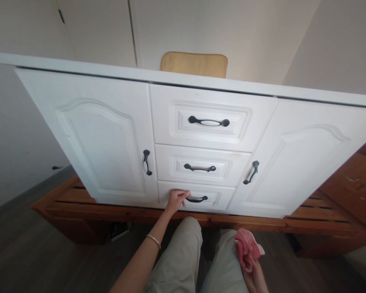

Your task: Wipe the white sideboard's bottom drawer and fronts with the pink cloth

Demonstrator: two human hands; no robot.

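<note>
My left hand [176, 199] is at the bottom drawer [166, 189] of a white cabinet. Its fingers are pinched together over the left end of the dark drawer handle [198, 200]. By my right knee, my right hand [255, 276] is closed around a crumpled pink-red cloth [246, 248] with pale patches. Most of that hand's fingers are hidden behind the cloth. All the drawers look closed. Above are the middle drawer [225, 173] and the top drawer [161, 118], with matching black handles.
Cabinet doors flank the drawers on the left [100, 138] and right [305, 158]. The cabinet stands on a slatted wooden bench [216, 219]. A tan padded chair back [195, 64] rises behind the cabinet top [118, 72]. Dark wood-look flooring [24, 248] lies below.
</note>
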